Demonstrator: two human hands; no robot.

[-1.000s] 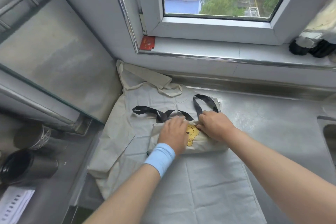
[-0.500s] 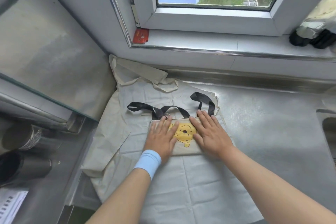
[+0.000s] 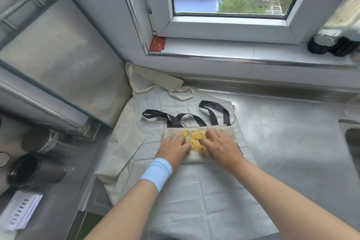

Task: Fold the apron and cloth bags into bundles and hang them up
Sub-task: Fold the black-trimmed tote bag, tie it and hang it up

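Observation:
A small cream cloth bag (image 3: 227,132) with a yellow bear print lies folded into a flat strip on the steel counter. Its black handles (image 3: 213,117) spread out behind it. My left hand (image 3: 173,148), with a blue wristband, and my right hand (image 3: 223,147) both rest on the strip with fingers bent, their tips bunching the fabric at the print. Beneath it a larger pale grey cloth (image 3: 204,191) is spread flat. A cream cloth (image 3: 124,142) lies under that, reaching to the left wall.
The steel counter (image 3: 292,142) runs to the right, where a sink edge (image 3: 348,122) begins. Metal cups (image 3: 37,169) and a paper sheet (image 3: 19,212) sit lower left. On the window sill are a red card (image 3: 157,44) and dark objects (image 3: 331,45).
My hands first gripped the bag's far edge, then lay flat on the strip with fingers spread. Now the fingers have bent again and drawn in toward the bear print.

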